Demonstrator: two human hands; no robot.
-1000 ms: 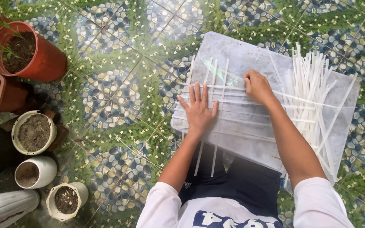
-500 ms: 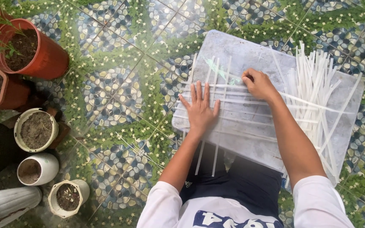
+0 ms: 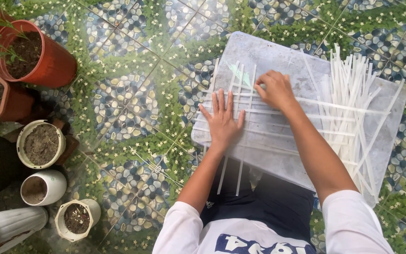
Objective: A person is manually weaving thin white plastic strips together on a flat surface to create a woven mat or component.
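A grey flat board [image 3: 278, 56] lies on the patterned floor in front of me. On it, thin white strips [image 3: 240, 122] cross each other in a loose woven grid. My left hand [image 3: 222, 121] lies flat on the crossed strips with its fingers spread. My right hand [image 3: 274, 89] is curled, and its fingertips pinch a strip near the top of the grid. A loose bundle of several more white strips [image 3: 348, 99] lies on the right half of the board.
Orange pots with soil [image 3: 29, 56] stand at the upper left. Several white pots [image 3: 41, 143] with soil stand at the lower left. The floor tiles [image 3: 132, 108] show pebbles and green leaves. My dark shorts [image 3: 269, 202] are below the board.
My right hand has shifted slightly left along the strips at the top of the grid. My left hand has stayed flat in place.
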